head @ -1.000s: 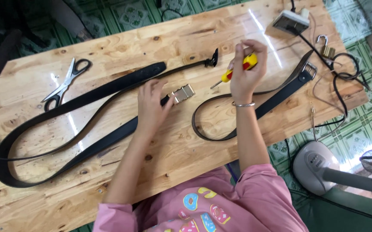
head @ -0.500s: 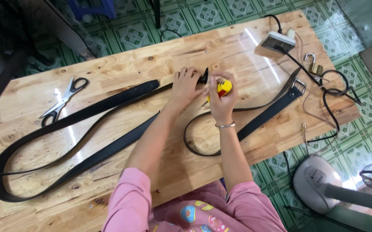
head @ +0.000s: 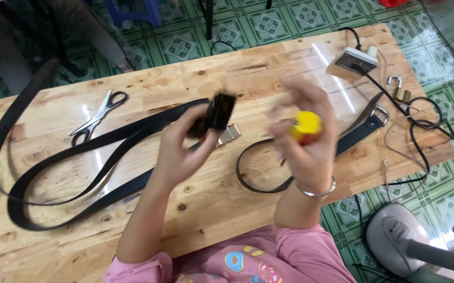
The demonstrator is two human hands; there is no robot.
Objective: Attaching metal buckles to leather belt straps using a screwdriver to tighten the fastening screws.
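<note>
Both hands have risen; blurred right hand (head: 305, 141) hides screwdriver (head: 305, 127) shaft.

**Where everything lay on the table**

We saw the scissors (head: 98, 114) at the left of the table (head: 195, 209), behind the long belt (head: 80, 173) looped across its left half. The second belt (head: 269, 173) curled right of centre, running to its buckle (head: 379, 113). The power strip (head: 353, 61) sat at the far right corner, a fan (head: 410, 246) on the floor beside the near right.
</note>
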